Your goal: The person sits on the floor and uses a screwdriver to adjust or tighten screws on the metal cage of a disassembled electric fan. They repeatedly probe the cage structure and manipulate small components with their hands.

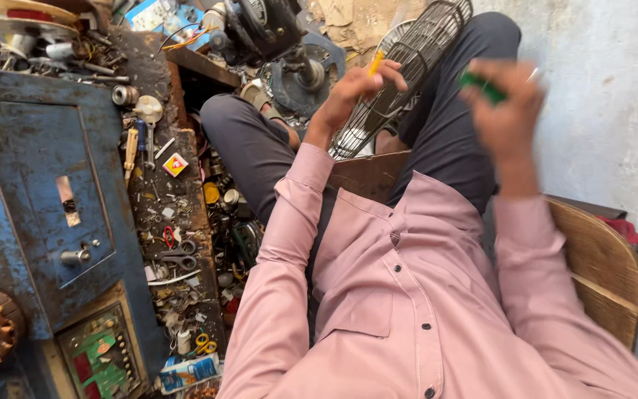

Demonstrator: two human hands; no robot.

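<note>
The wire fan guard rests across the person's lap, untouched on its far side. The left hand pinches a small yellow piece against it; the blurred right hand grips a green tool beside it. The work looks midway, beside a cluttered bench.

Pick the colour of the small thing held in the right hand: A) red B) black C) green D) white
C: the right hand grips a small green object at its fingertips, raised in front of the grey wall; motion blur hides what it is.
</note>
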